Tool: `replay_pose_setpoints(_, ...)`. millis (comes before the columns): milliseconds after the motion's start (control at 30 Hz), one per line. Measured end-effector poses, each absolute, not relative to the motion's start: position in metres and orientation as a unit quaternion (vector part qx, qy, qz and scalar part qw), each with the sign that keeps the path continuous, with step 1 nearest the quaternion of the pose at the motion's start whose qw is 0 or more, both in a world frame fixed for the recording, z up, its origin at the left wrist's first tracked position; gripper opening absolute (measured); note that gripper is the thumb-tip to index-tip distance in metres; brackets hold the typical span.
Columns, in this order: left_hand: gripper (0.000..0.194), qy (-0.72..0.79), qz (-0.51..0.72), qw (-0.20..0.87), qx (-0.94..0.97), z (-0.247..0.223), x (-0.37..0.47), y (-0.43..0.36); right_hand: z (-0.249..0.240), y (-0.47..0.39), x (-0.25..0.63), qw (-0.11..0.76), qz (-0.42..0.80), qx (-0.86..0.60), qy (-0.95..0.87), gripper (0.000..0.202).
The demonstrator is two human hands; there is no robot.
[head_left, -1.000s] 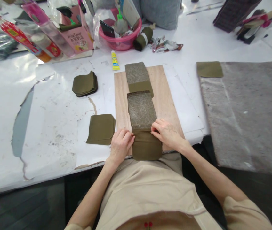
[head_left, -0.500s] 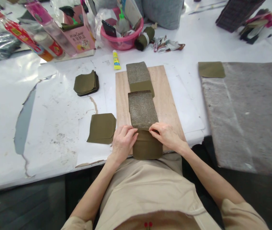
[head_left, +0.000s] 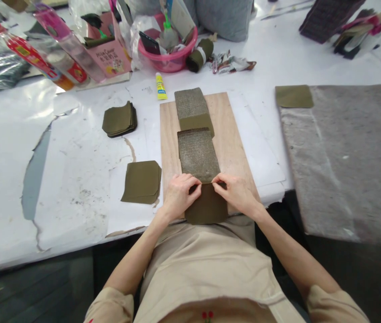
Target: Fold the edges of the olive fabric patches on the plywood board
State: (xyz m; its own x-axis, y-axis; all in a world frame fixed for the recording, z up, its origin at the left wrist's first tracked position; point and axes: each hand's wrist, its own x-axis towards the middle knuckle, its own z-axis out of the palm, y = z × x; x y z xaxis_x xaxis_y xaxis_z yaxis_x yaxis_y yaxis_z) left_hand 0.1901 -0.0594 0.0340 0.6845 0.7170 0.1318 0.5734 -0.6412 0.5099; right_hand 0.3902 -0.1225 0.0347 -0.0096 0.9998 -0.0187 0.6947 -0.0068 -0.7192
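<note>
Both hands pinch the upper edge of an olive fabric piece [head_left: 207, 207] at the near end of a wooden board [head_left: 232, 148]. My left hand [head_left: 181, 193] holds that edge left of its middle, thumb and fingertips together. Close by on the right, my right hand [head_left: 236, 192] grips the same edge. Beyond the fingers, a grey-brown textured piece [head_left: 199, 152] lies against this edge. Farther up the board is another textured piece [head_left: 191, 102] with an olive strip [head_left: 195, 123] along its near end.
Left of the board lie a few olive pieces [head_left: 141, 181] and a thicker stack [head_left: 119, 120]. A yellow glue tube [head_left: 161, 87] and a pink basket [head_left: 168, 66] stand behind. To the right is a large grey-brown sheet [head_left: 345, 166]. Bottles [head_left: 25, 49] crowd the back left.
My left hand has slid right along the olive piece's edge, closer to my right hand. The right hand has barely shifted. The fold near the edge now looks flatter.
</note>
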Motion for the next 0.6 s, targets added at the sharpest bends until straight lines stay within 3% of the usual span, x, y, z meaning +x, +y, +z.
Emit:
replay_pose_setpoints(300,0.013,0.415,0.183,0.230,0.861,0.038,0.162,-0.050,0.024,-0.123,0.400,0.314,0.376,-0.643,-0.589,0.016)
replay_pose_setpoints(600,0.024,0.308,0.132,0.206,0.920,0.042,0.205,-0.053,0.036,-0.123,0.402,0.326,0.414,-0.620,-0.581,0.016)
